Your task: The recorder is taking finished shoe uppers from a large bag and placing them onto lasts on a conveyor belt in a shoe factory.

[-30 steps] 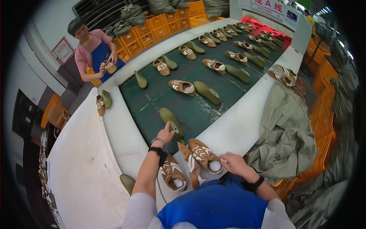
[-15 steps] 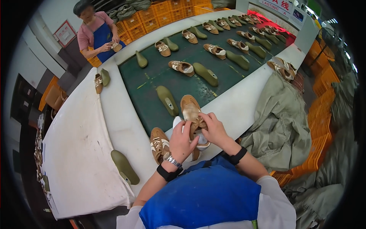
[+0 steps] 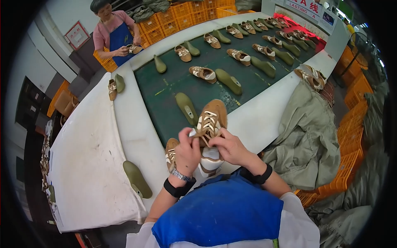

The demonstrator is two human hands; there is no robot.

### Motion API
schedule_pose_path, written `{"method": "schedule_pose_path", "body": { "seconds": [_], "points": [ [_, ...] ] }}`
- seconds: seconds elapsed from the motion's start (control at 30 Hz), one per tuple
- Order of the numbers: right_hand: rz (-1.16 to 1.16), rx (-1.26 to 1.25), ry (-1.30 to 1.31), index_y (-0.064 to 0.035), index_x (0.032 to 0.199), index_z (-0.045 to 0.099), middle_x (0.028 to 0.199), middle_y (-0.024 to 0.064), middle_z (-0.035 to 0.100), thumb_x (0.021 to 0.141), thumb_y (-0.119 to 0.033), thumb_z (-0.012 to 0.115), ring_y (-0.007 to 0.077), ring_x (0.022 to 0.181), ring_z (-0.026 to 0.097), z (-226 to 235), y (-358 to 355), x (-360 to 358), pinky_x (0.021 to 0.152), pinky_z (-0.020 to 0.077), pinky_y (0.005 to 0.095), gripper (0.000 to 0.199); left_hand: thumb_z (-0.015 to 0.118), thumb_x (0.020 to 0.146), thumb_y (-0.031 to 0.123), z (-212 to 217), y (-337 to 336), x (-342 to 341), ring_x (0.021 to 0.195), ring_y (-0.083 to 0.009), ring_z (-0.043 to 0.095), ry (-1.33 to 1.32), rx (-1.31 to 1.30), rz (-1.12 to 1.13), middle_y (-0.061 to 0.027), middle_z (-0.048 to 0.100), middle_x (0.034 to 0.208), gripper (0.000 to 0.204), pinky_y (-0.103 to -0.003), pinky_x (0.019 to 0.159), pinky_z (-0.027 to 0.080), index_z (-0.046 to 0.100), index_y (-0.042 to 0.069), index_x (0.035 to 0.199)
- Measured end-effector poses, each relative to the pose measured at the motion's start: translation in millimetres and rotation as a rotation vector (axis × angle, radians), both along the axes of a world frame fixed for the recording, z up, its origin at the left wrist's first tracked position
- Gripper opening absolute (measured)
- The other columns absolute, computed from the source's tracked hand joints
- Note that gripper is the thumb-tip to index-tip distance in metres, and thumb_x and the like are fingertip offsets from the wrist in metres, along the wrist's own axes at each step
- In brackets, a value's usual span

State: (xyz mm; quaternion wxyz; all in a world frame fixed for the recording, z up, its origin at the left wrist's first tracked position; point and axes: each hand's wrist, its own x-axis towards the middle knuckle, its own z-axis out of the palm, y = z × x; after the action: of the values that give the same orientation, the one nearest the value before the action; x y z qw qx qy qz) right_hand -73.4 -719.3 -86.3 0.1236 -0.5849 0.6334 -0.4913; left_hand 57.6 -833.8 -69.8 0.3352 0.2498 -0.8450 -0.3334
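Observation:
A brown suede sneaker [image 3: 217, 110] with white stripes and laces sits in front of me at the near edge of the bench, toe pointing away. My left hand [image 3: 188, 152] pinches a tan shoelace [image 3: 202, 135] at the top of the lacing. From the other side my right hand [image 3: 232, 148] grips the lace too, fingers closed near the tongue. Between my wrists shows the shoe's pale lining and white heel. Just left of my left hand, partly hidden by it, lies a matching sneaker [image 3: 170, 151].
Green shoe lasts [image 3: 186, 108] and several sneakers line the dark green conveyor [image 3: 153, 95]. Another last [image 3: 136, 180] lies on the white cloth-covered table [image 3: 87, 165] at left. Grey-green fabric [image 3: 306, 140] drapes over orange crates [image 3: 351, 136] at right. A co-worker [image 3: 115, 35] stands at far left holding a shoe.
The sneaker's laced upper now faces up, where a pale patch showed over its front before. Both hands have shifted to the lace at the top. The co-worker's shoe has turned.

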Motion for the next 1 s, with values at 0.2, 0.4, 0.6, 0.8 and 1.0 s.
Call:
{"method": "schedule_pose_path", "body": {
  "seconds": [0.2, 0.4, 0.6, 0.8, 1.0],
  "points": [
    [0.037, 0.040, 0.081, -0.0093, 0.084, 0.061, 0.084, 0.0113, 0.048, 0.071, 0.005, 0.054, 0.0257, 0.073, 0.056, 12, 1, -3, 0.063, 0.0454, 0.0306, 0.020, 0.050, 0.083, 0.003, 1, -18, -2, 0.059, -0.0311, 0.058, 0.055, -0.061, -0.031, -0.0141, 0.062, 0.076, 0.035, -0.037, 0.050, 0.045, 0.043, 0.006, 0.118],
    [-0.172, -0.213, -0.160, -0.0059, 0.109, 0.047, 0.085, 0.0115, 0.059, 0.072, 0.004, 0.056, 0.0204, 0.067, 0.061, 7, -2, 0, 0.060, 0.0488, 0.0276, 0.039, 0.057, 0.074, 0.008, 28, 1, 2, 0.053, -0.0234, 0.056, -0.325, -0.580, -0.177, -0.0054, 0.050, 0.067, 0.044, -0.034, 0.043, 0.043, 0.055, 0.023, 0.115],
    [-0.206, -0.285, -0.224, -0.0040, 0.111, 0.038, 0.079, 0.0074, 0.056, 0.074, 0.008, 0.057, 0.0092, 0.064, 0.057, 3, -2, -1, 0.053, 0.0447, 0.0197, 0.044, 0.058, 0.072, 0.009, 29, 5, -1, 0.051, -0.0242, 0.056, -0.337, -0.487, -0.125, -0.0065, 0.052, 0.068, 0.038, -0.034, 0.042, 0.043, 0.057, 0.024, 0.107],
    [-0.307, -0.247, -0.482, -0.0047, 0.113, 0.036, 0.083, 0.0066, 0.053, 0.073, 0.010, 0.053, 0.0100, 0.063, 0.057, 5, -4, -9, 0.052, 0.0456, 0.0201, 0.046, 0.053, 0.072, 0.004, 22, -13, 17, 0.055, -0.0278, 0.055, -0.358, -0.487, -0.340, -0.0078, 0.051, 0.067, 0.022, -0.036, 0.045, 0.043, 0.056, 0.018, 0.090],
    [-0.249, -0.148, -0.382, -0.0049, 0.113, 0.043, 0.086, 0.0081, 0.052, 0.072, 0.010, 0.052, 0.0134, 0.064, 0.059, 7, -19, -9, 0.053, 0.0481, 0.0250, 0.044, 0.058, 0.079, 0.009, 9, -26, 20, 0.058, -0.0227, 0.058, -0.192, -0.187, -0.225, -0.0075, 0.060, 0.079, 0.047, -0.030, 0.049, 0.046, 0.044, 0.015, 0.124]
  ]
}}
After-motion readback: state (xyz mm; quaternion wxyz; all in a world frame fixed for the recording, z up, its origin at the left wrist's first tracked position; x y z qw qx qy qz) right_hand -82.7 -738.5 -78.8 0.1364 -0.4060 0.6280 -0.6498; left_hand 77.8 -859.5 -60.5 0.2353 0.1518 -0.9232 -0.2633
